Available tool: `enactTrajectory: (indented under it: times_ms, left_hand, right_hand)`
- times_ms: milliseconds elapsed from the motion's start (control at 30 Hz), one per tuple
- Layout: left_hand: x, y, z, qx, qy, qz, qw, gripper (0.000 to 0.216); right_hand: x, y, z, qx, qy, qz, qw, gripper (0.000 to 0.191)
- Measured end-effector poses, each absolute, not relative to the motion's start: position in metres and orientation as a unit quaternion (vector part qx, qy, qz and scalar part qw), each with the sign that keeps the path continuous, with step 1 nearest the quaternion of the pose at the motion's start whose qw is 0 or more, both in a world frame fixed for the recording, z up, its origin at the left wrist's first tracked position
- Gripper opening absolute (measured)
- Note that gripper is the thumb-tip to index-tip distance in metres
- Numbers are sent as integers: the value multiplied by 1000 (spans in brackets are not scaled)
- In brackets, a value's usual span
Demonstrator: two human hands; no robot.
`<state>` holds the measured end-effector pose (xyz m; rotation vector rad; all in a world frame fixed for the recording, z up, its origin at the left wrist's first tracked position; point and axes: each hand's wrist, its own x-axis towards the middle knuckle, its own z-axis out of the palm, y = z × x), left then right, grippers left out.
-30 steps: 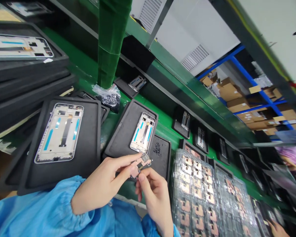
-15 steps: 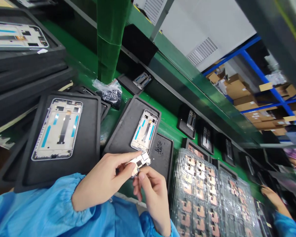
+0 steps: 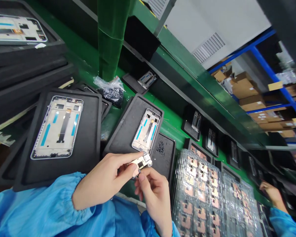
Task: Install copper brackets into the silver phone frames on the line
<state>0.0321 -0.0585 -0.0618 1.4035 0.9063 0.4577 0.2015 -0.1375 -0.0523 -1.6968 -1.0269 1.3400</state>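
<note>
Pinching a circuit board (image 3: pixel 140 161) with left fingers (image 3: pixel 127 173) before a black tray (image 3: pixel 123 133) on the green table (image 3: pixel 172 122); bending narrow-set right fingers (image 3: pixel 144 181) at its edge, cannot tell if gripping; facing blue shelving (image 3: pixel 263 64).

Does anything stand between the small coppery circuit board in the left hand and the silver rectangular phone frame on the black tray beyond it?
Nothing visible does, apart from the left index fingertip along the far edge of the coppery circuit board. The left hand holds it close to the near end of the phone frame.
</note>
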Motion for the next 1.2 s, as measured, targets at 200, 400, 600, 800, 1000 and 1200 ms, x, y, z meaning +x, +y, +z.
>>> enactTrajectory:
  times_ms: [200,400,600,800,1000,1200]
  left_hand:
    - [32,-57,-63,610,401,222,646,45]
    - [31,-56,-62,588,396,228,667,46]
    - [32,-56,-60,583,388,247,670,45]
    - [30,-60,-55,582,391,253,667,44]
    - [29,-67,-49,607,399,230,648,40]
    - [24,-59,-35,470,322,224,791,40]
  right_hand:
    - [196,-136,-53,-674,-432,468,375,36]
    - [199,-137,-55,-644,-386,531,392,43]
    - [189,-133,-54,-677,-424,432,418,36]
    - [196,-139,-56,-631,-418,506,414,35]
    - [191,-142,-61,-663,-476,384,432,28]
    - [202,-136,-35,-617,-577,274,461,16]
